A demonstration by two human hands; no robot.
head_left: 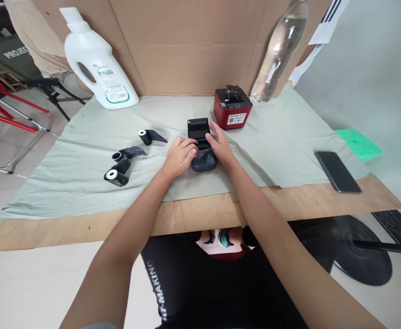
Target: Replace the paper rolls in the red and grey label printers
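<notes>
A small dark portable label printer (204,162) lies on the cloth in front of me, its lid (198,124) raised. My left hand (181,156) is at its left side, fingers bent together over the edge of the paper compartment. Against the right side rests my right hand (220,145), its thumb reaching to the compartment and its fingers along the lid's side. A strip of dark film shows across the front of the opening; my fingers hide part of the inside. To the left lie several rolls of black film, one small roll (145,137) with its end unrolled and others (117,177) closer to me.
A red box-shaped printer (232,109) stands behind the right hand. A white detergent bottle (97,68) and a clear water bottle (280,52) lean against the cardboard (186,50). A phone (337,171) lies near the wooden table edge (200,214). Another person stands at the far left.
</notes>
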